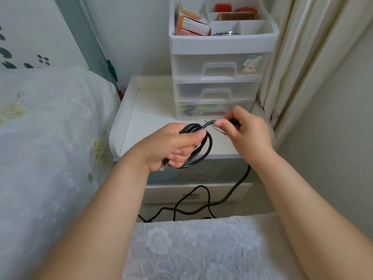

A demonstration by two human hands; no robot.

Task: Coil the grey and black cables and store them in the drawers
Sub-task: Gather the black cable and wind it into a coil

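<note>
**Black cable, part-coiled, held in front of the white nightstand**

Landmark: white nightstand (141,118), top bare at the front, its two drawer fronts below largely screened by the forearms.

- Left hand (171,148): closed around several loops of the black cable (209,146), just in front of the nightstand's front edge. A clear plug end (163,166) pokes out under the heel of the hand; its detail is too small to read.
- Right hand (246,132): thumb and fingers pinched on the cable's next stretch, over the nightstand's front right corner. The strand is blurred where it passes through the fingers.
- Loose remainder of the cable: drops behind the right wrist, trails down the nightstand front and snakes across the floor at its foot; the far end is cut off by the white cloth (201,249) nearest me.
- Plastic drawer unit (218,77): at the back right of the nightstand top, three translucent drawers, all pushed in, contents indistinct. Open tray on top holds boxes and a comb.
- Bed (50,138): left of the nightstand.
- Curtain (302,47): right of it.
</note>
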